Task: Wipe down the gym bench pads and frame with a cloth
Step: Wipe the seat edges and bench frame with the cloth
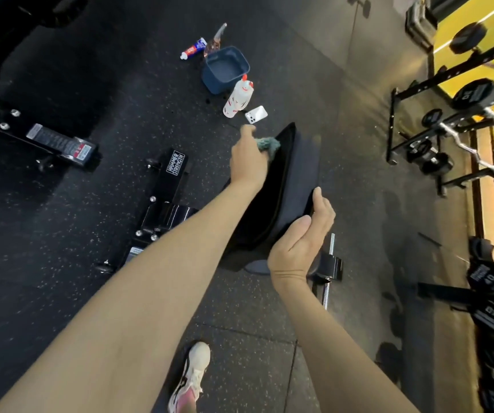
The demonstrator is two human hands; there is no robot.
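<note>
Nearest me, my right grip (299, 236) clasps the bench pad (296, 174) at its near end; left grip (248, 162) clutches the cloth (269, 146) at the far end, so I'd wipe back lengthwise.

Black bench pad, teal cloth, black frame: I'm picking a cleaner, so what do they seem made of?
The black padded bench pad looks like vinyl or faux leather: smooth, with a dull sheen. The teal bunched cloth looks like terry or microfibre: fuzzy, nubby pile. The black bench frame is probably painted steel: glossy box section with silver bolts.
</note>
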